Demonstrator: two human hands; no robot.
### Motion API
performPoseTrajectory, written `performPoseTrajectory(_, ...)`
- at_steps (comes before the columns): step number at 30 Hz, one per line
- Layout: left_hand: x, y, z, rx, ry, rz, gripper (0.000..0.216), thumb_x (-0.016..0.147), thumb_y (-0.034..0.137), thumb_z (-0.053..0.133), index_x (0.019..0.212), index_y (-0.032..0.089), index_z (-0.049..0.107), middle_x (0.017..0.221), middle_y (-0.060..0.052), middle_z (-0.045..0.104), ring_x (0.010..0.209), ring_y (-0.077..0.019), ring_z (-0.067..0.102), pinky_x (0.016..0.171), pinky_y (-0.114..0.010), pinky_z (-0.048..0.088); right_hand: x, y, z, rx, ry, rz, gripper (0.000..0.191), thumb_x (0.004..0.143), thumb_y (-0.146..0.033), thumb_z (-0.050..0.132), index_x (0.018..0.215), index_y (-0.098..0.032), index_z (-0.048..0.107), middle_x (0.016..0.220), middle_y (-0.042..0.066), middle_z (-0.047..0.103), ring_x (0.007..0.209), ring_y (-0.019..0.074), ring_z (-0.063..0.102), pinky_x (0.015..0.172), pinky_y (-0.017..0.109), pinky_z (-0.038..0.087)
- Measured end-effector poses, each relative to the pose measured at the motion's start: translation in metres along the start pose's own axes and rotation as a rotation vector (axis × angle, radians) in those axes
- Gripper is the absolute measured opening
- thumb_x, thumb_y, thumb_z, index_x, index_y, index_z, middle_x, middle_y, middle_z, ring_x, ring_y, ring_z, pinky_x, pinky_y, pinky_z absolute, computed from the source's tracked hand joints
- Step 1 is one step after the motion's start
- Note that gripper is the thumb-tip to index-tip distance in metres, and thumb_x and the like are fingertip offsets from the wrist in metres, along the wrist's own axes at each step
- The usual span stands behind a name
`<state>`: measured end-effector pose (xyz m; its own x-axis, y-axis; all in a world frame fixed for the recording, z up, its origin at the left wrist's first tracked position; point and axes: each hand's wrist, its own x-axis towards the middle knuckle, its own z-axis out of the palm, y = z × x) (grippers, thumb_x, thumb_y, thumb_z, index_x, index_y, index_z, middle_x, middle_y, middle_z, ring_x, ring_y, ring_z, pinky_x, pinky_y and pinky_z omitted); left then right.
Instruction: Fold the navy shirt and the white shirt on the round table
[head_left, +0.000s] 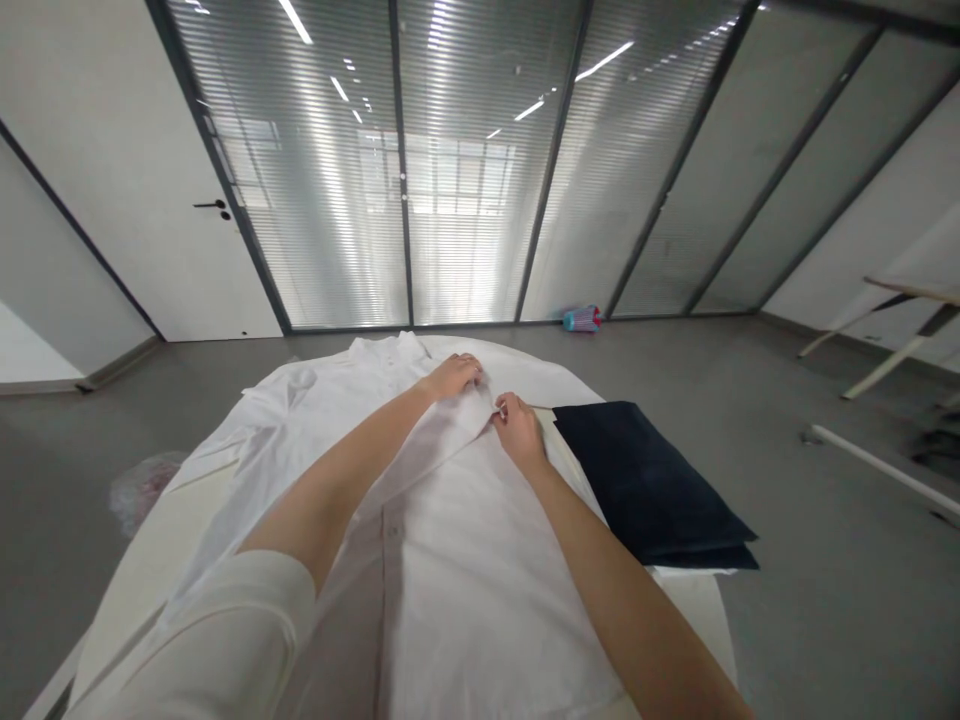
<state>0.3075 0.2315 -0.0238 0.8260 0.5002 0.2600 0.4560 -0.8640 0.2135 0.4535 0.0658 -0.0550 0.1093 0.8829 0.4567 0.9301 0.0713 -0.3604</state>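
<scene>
A white button-up shirt (pixel 457 580) lies spread over a round, pale table (pixel 701 605), its collar toward the far edge. My left hand (pixel 453 376) is closed on the shirt's cloth near the far right side, fingers curled at a lifted fold. Just nearer and to the right, my right hand (pixel 519 428) pinches the edge of that same fold. Between the two hands the fabric is raised, and it slants down to the left under my left forearm. Part of the shirt front is hidden by my arms.
Dark navy folded cloth (pixel 652 485) overhangs the table's right side. A clear plastic bag (pixel 142 492) is on the floor at left. By the glass partition (pixel 465 180) lies a blue and red basket-like object (pixel 582 319). A wooden-topped table (pixel 915 290) stands far right.
</scene>
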Motion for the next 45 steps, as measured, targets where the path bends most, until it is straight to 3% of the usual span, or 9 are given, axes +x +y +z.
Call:
performPoseTrajectory(7, -0.001, -0.006, -0.013, 0.171, -0.065, 0.03, 0.025, 0.076, 0.006, 0.057, 0.088, 0.019, 0.075, 0.097, -0.011, 0.069, 0.109, -0.0256, 0.053, 0.099, -0.039, 0.037, 0.003, 0.003, -0.002, 0.288, -0.011, 0.197, 0.022, 0.08, -0.016, 0.049, 0.097, -0.023, 0.06, 0.074, -0.002, 0.061, 0.069, 0.0167, 0.059, 0.064, 0.024, 0.041)
performPoseTrajectory(13, -0.004, 0.003, -0.003, 0.265, 0.121, -0.191, 0.023, 0.086, 0.009, 0.052, 0.095, 0.011, 0.072, 0.112, -0.019, 0.061, 0.115, -0.0331, 0.048, 0.096, -0.046, 0.037, 0.005, 0.002, 0.001, 0.211, -0.074, 0.289, 0.027, 0.085, -0.013, 0.046, 0.106, -0.023, 0.06, 0.076, 0.0, 0.066, 0.073, 0.0182, 0.063, 0.067, 0.025, 0.042)
performPoseTrajectory(20, -0.032, 0.02, -0.007, 0.206, 0.234, -0.26, 0.038, 0.088, 0.006, 0.046, 0.121, 0.013, 0.065, 0.121, -0.015, 0.06, 0.108, -0.0242, 0.057, 0.096, -0.036, 0.044, 0.015, -0.017, -0.023, 0.094, 0.058, 0.285, 0.029, 0.084, -0.014, 0.047, 0.105, -0.019, 0.066, 0.116, 0.011, 0.064, 0.101, 0.0235, 0.061, 0.091, 0.034, 0.045)
performPoseTrajectory(27, -0.165, 0.052, -0.056, 0.144, 0.082, -0.057, 0.027, 0.094, 0.02, 0.051, 0.114, 0.021, 0.068, 0.125, -0.01, 0.065, 0.119, -0.0242, 0.059, 0.105, -0.042, 0.044, 0.046, -0.073, -0.003, -0.075, -0.127, -0.123, 0.042, 0.098, -0.028, 0.038, 0.135, -0.019, 0.056, 0.15, 0.012, 0.045, 0.134, 0.0287, 0.044, 0.108, 0.043, 0.037)
performPoseTrajectory(34, -0.331, 0.093, -0.07, 0.127, -0.1, -0.168, 0.062, 0.095, 0.048, 0.054, 0.152, 0.032, 0.035, 0.16, -0.009, 0.032, 0.149, -0.0301, 0.023, 0.119, -0.055, 0.021, 0.053, -0.06, 0.047, -0.248, -0.382, -0.216, 0.058, 0.101, -0.051, 0.031, 0.15, -0.022, 0.041, 0.16, 0.014, 0.027, 0.147, 0.0323, 0.025, 0.117, 0.052, 0.022)
performPoseTrajectory(38, -0.369, 0.117, -0.067, 0.118, -0.167, -0.182, 0.071, 0.098, 0.048, 0.048, 0.158, 0.03, 0.016, 0.163, -0.009, 0.02, 0.151, -0.0304, 0.013, 0.121, -0.055, 0.015, 0.061, -0.042, 0.056, -0.296, -0.425, -0.16, 0.066, 0.1, -0.06, 0.024, 0.155, -0.025, 0.031, 0.162, 0.013, 0.024, 0.148, 0.0317, 0.022, 0.117, 0.055, 0.018)
performPoseTrajectory(41, -0.376, 0.119, -0.07, 0.08, -0.167, -0.185, 0.068, 0.098, 0.048, 0.048, 0.158, 0.031, 0.019, 0.163, -0.007, 0.022, 0.15, -0.0297, 0.018, 0.121, -0.052, 0.018, 0.066, -0.036, 0.06, -0.324, -0.394, -0.121, 0.068, 0.099, -0.062, 0.024, 0.155, -0.023, 0.031, 0.162, 0.012, 0.024, 0.147, 0.0342, 0.025, 0.117, 0.055, 0.019)
performPoseTrajectory(43, -0.381, 0.099, -0.078, 0.042, -0.074, -0.283, 0.056, 0.1, 0.043, 0.044, 0.153, 0.031, 0.033, 0.16, -0.005, 0.032, 0.147, -0.0275, 0.028, 0.12, -0.048, 0.024, 0.066, -0.034, 0.063, -0.331, -0.371, -0.122, 0.068, 0.1, -0.061, 0.023, 0.155, -0.022, 0.033, 0.161, 0.012, 0.026, 0.146, 0.0344, 0.027, 0.116, 0.054, 0.021)
performPoseTrajectory(45, -0.391, 0.061, -0.092, 0.017, 0.148, -0.552, 0.045, 0.101, 0.038, 0.04, 0.141, 0.024, 0.05, 0.148, -0.008, 0.048, 0.138, -0.0266, 0.043, 0.116, -0.046, 0.033, 0.064, -0.034, 0.064, -0.339, -0.35, -0.134, 0.066, 0.1, -0.06, 0.023, 0.154, -0.023, 0.035, 0.16, 0.012, 0.028, 0.145, 0.0338, 0.029, 0.116, 0.053, 0.023)
